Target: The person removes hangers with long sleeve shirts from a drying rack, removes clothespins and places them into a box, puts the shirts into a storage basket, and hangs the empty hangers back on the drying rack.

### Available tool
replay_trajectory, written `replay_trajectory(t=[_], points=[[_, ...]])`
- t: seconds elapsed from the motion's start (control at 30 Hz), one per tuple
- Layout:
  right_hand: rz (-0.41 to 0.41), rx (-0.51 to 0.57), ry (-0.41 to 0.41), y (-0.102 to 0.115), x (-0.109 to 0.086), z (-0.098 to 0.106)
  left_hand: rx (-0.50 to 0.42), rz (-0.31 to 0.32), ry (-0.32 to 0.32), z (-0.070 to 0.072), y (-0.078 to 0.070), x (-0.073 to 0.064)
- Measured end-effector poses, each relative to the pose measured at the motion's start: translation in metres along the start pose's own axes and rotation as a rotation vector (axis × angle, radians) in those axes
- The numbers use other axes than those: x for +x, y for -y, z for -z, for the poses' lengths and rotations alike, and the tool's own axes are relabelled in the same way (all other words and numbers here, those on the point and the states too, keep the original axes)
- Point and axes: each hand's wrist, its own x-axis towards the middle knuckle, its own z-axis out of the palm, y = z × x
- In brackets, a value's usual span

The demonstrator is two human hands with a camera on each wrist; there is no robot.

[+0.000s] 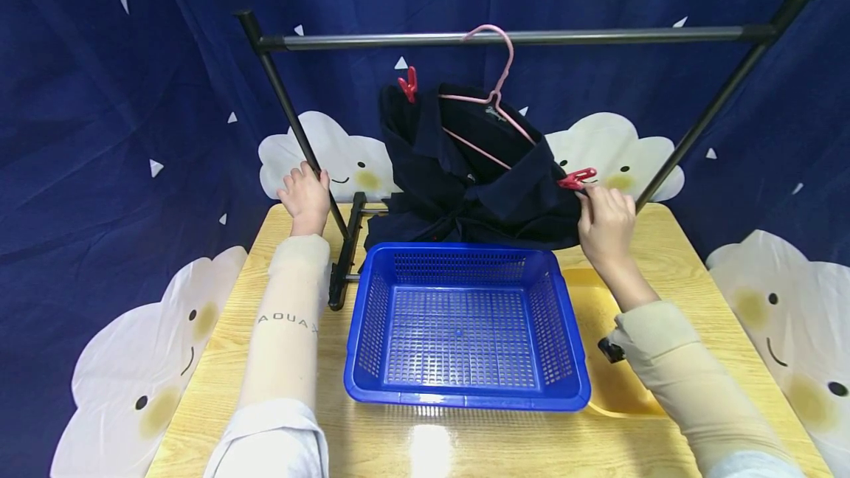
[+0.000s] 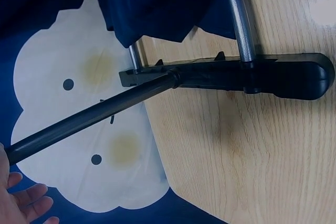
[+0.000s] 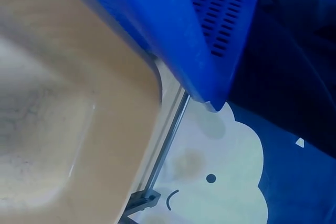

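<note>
A dark navy collared shirt hangs on a pink hanger hooked over the rack's top bar. One red clothespin is on its left shoulder; another red clothespin is at the right shoulder. My right hand pinches the shirt's edge just below that second clothespin. The right shoulder sits lower than the left. My left hand touches the left post of the black clothes rack, its fingers loosely bent beside it. In the left wrist view, my left fingers lie below the post, not wrapped round it.
A blue perforated basket stands before the shirt on the wooden table. Partly under my right forearm lies a yellow tray. The rack's black foot rests left of the basket. A dark blue curtain with clouds hangs behind.
</note>
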Motion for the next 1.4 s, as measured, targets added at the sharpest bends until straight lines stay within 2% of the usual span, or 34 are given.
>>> replay_trajectory(t=[0.3,0.83,1.4], points=[[0.048,0.040,0.009,-0.001,-0.007,0.002,0.003,0.000,0.003,0.000,0.000,0.000],[0.133,0.082,-0.033,-0.003,-0.022,-0.001,0.002,-0.003,0.005,0.000,0.000,0.000],[0.139,0.151,-0.153,-0.003,-0.014,-0.009,-0.014,-0.002,-0.001,-0.002,0.000,0.001]])
